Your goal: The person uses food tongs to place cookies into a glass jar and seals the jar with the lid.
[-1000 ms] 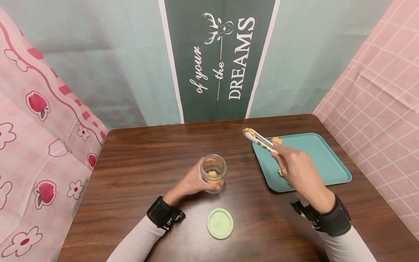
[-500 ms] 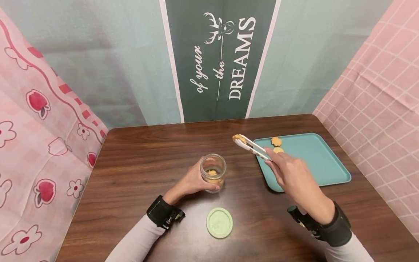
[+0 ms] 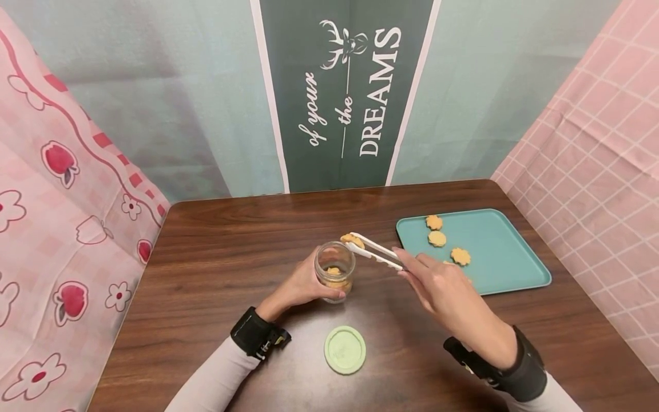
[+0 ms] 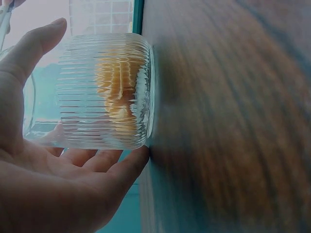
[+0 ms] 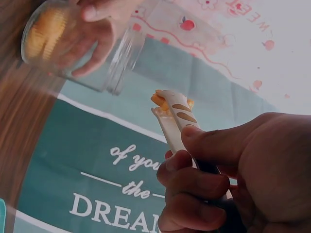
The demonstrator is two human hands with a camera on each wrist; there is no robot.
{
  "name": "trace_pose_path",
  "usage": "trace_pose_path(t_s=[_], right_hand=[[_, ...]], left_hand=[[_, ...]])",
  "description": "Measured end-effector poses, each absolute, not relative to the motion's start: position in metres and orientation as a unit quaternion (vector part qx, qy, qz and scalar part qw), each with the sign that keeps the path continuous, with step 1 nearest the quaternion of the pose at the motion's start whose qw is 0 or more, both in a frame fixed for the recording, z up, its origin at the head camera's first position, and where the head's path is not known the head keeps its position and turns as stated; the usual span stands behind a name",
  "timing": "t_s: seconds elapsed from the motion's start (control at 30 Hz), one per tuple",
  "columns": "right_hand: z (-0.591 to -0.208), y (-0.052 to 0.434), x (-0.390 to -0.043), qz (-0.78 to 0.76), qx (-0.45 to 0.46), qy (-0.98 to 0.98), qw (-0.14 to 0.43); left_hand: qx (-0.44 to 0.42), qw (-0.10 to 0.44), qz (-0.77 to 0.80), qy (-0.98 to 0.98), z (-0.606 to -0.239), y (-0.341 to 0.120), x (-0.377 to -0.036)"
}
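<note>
A ribbed glass jar (image 3: 336, 258) stands upright on the table, with cookies (image 4: 119, 80) stacked in its lower part. My left hand (image 3: 304, 281) grips the jar from the left, thumb on the near side and fingers behind it. White tongs (image 3: 378, 252) are pinched in my right hand (image 3: 443, 286). Their tips clasp a scalloped cookie (image 3: 352, 240) close by the jar's rim, at its upper right. In the right wrist view the tongs (image 5: 177, 114) show brown stripes, and my thumb and curled fingers press their arms together.
A teal tray (image 3: 509, 252) lies at the right with several flower-shaped cookies (image 3: 460, 256) on its left part, some hidden behind my right hand. A pale green round lid (image 3: 345, 350) lies in front of the jar. Curtains (image 3: 206, 103) hang behind and beside the table.
My right hand has carried the tongs and cookie leftward and down, from over the tray's edge to the jar's rim. My left hand and the jar have stayed in place.
</note>
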State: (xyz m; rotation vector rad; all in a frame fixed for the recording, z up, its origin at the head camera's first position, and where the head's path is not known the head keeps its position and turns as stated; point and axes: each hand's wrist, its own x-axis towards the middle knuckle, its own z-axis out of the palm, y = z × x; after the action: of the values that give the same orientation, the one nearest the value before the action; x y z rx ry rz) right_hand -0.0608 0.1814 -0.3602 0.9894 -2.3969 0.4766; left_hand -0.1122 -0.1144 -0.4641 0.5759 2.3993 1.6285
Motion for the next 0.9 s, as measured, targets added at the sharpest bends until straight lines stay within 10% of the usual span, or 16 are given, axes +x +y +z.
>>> trace_pose_path(t_s=[0.9], right_hand=[[-0.372,0.168,-0.053,0.181,0.364,-0.893,0.194]], left_hand=[[0.182,0.090,0.529,0.824,-0.462,-0.113,-0.110]])
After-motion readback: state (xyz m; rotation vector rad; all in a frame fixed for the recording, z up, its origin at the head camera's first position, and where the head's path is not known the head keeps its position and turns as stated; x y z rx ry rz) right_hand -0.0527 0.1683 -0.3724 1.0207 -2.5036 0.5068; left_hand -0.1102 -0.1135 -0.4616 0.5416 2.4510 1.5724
